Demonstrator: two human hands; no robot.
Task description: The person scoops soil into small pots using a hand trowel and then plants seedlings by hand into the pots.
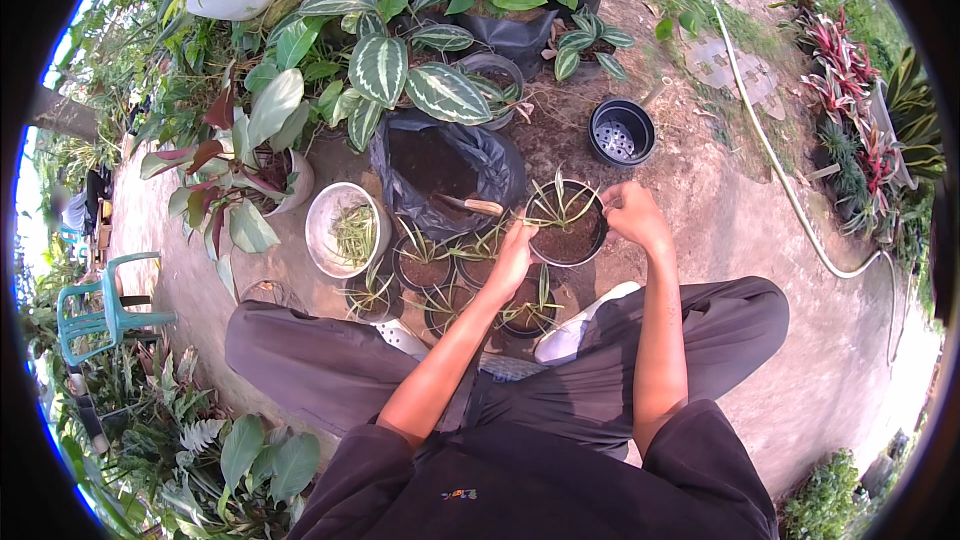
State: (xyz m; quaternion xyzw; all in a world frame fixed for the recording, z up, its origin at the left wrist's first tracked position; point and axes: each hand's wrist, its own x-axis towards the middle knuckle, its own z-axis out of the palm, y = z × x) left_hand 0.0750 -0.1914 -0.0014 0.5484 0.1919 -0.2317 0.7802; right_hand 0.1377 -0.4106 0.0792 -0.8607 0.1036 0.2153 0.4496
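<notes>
A round black plant pot [568,261] filled with brown soil is between my hands, with a small spider plant [559,204] growing toward its far side. My left hand [514,249] grips the pot's left rim. At the right rim, the curled fingers of my right hand [636,217] hold the edge; some fingertips are hidden. Below and left of it stand several small black pots [424,270] of soil with similar striped plants. A black plastic bag [491,165] of dark soil lies open beyond them, and a trowel with a wooden handle [483,207] rests in it.
A white bucket [315,229] at left contains cut striped plantlets [354,236]. An unfilled black pot [622,133] with a perforated base stands beyond my right hand. Large potted foliage [379,71] crowds the far side. A hose [757,127] curves along the right; a green plastic chair [112,307] stands left.
</notes>
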